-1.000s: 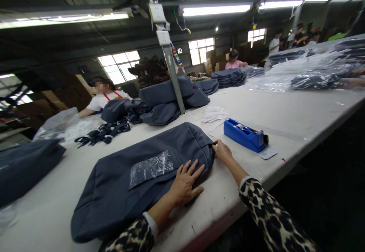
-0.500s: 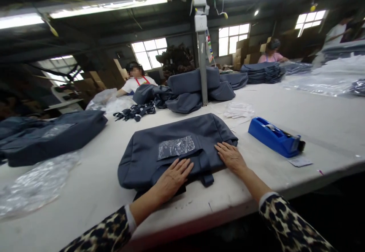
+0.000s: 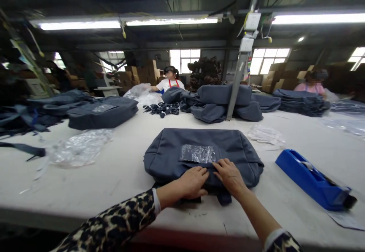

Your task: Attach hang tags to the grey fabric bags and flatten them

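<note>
A dark blue-grey fabric bag (image 3: 168, 145) lies flat on the white table in front of me, a clear plastic packet (image 3: 198, 154) on its upper face. My left hand (image 3: 192, 181) rests against the bag's near side below the packet, fingers bent over the fabric and thumb apart. Close beside it, my right hand (image 3: 229, 176) lies open on the bag, its fingertips near the packet's lower right corner. Neither hand is closed around anything visible. Under the right hand, a strap (image 3: 224, 198) sticks out at the bag's near edge.
A blue tape dispenser (image 3: 310, 179) stands to the right. Crumpled clear plastic (image 3: 82, 147) and another dark bag (image 3: 104, 111) lie at left. Behind are piled bags (image 3: 211, 111), a bundle of straps (image 3: 162, 108), white sheets (image 3: 265, 135) and a metal post (image 3: 235, 88). Co-workers are across the table.
My right hand has moved left from the bag's right end to its middle, close to my left hand. The view has levelled and turned left.
</note>
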`<move>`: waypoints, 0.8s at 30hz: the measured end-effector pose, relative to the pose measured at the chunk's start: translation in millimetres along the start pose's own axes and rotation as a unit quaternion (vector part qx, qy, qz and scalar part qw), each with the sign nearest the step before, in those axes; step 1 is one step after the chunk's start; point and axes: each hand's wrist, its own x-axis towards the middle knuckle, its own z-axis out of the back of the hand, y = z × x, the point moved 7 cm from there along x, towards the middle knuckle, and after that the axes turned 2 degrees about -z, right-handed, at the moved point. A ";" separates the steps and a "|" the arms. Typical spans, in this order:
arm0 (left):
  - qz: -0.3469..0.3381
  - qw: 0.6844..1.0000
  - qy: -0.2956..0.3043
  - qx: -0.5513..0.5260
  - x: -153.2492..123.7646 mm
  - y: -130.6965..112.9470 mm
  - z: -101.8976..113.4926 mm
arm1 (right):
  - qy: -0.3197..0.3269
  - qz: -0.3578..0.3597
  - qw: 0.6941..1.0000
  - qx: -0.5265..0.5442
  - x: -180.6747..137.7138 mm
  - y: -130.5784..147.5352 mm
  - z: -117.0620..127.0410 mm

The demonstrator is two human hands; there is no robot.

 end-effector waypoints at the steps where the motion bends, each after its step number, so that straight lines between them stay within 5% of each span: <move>1: 0.004 0.999 0.015 -0.044 4.7 6.9 10.0 | 0.002 0.008 1.000 -0.009 5.4 8.8 -0.9; 6: 0.129 0.983 -0.030 -0.127 40.5 86.6 51.2 | 0.015 0.066 0.997 -0.035 15.5 40.0 -6.8; 12: 0.208 0.965 0.021 -0.159 78.3 152.8 34.4 | 0.038 0.104 0.993 -0.038 7.9 63.7 -21.9; 16: 0.226 0.949 0.070 -0.209 91.6 161.1 43.0 | 0.038 0.096 0.994 -0.025 5.7 65.5 -26.9; 20: 0.169 0.944 0.105 -0.261 92.7 134.5 63.3 | 0.062 0.060 0.996 0.012 -3.2 70.9 -21.2; 23: 0.109 0.947 0.129 -0.274 91.5 120.9 50.0 | 0.057 0.031 0.998 0.001 -10.3 74.9 -21.3; 24: 0.136 0.947 0.083 -0.278 93.0 129.2 44.1 | 0.052 0.028 0.998 0.005 -11.3 75.6 -23.7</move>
